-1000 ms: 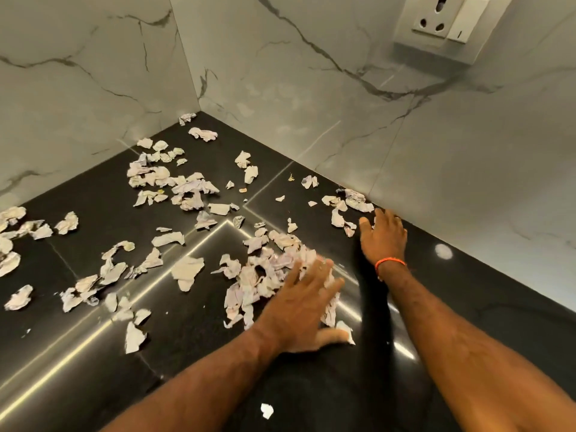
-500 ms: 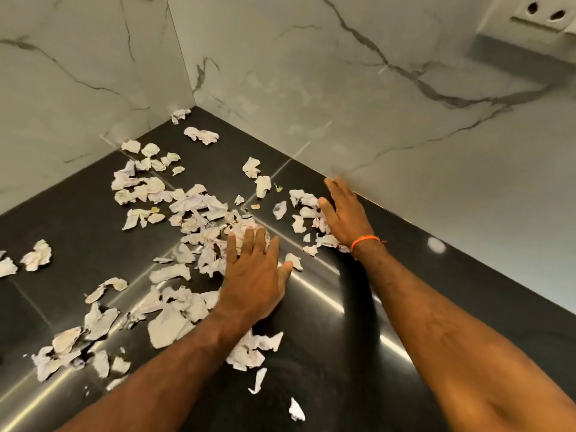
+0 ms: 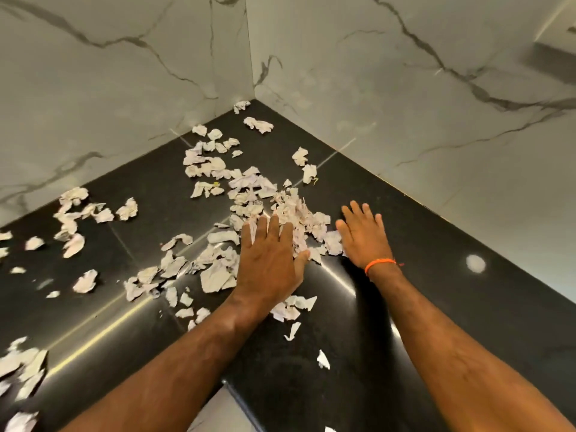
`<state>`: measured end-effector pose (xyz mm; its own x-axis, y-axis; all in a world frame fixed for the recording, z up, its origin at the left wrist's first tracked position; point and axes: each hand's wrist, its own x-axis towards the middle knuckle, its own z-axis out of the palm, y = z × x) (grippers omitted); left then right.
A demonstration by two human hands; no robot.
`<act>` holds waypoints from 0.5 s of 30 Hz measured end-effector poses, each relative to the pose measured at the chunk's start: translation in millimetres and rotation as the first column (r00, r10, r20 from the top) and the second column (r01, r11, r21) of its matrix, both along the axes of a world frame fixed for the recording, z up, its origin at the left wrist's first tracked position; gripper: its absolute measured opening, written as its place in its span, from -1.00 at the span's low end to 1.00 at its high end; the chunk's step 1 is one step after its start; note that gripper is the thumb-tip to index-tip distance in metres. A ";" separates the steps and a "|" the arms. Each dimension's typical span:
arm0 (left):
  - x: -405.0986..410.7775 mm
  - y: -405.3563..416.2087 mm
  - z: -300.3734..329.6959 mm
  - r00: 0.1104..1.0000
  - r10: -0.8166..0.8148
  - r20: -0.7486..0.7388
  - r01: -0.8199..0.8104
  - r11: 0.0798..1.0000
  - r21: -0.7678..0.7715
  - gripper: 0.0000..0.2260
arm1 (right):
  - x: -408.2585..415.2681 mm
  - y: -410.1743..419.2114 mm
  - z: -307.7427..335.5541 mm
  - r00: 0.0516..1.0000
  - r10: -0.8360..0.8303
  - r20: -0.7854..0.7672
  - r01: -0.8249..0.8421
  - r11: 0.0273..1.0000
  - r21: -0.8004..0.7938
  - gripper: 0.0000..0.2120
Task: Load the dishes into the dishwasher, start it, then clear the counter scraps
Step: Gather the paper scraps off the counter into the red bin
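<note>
1. left hand (image 3: 269, 260) lies flat, fingers straight, on paper scraps (image 3: 293, 213) on the black table (image 3: 436, 275).
2. right hand (image 3: 363, 236), fingers spread, rests beside the pile near the marble wall (image 3: 405, 104).

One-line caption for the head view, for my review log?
Both hands, left hand and right hand, flat on the black counter, flank a heap of paper scraps.
</note>
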<state>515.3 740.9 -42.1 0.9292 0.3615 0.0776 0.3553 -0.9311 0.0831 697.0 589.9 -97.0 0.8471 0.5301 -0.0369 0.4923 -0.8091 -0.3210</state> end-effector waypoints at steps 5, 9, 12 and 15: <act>-49.9 -28.0 -17.5 0.984 0.048 -0.173 -0.067 0.992 -0.110 -0.12 | -85.2 -9.4 13.3 0.950 0.245 -0.191 -0.191 0.946 0.263 -0.51; -91.7 -32.1 -25.2 0.992 0.111 -0.052 -0.117 0.986 -0.117 -0.22 | -130.3 -64.5 29.9 0.934 0.173 -0.313 -0.044 0.925 0.378 -0.32; -119.3 -39.7 -28.6 0.990 0.130 -0.047 -0.135 0.983 -0.125 -0.25 | -178.7 -108.0 27.4 0.916 0.302 -0.263 -0.250 0.944 0.214 -0.01; -138.6 -47.8 -32.2 0.987 0.160 -0.007 -0.159 0.979 -0.130 -0.28 | -226.8 -118.3 25.9 0.837 0.529 -0.143 -0.540 0.840 -0.053 0.26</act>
<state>376.7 693.1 -74.2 0.8586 0.5122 0.0231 0.4979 -0.8436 0.2009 470.2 471.6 -71.1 0.4190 0.8888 -0.1859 0.8191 -0.4583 -0.3450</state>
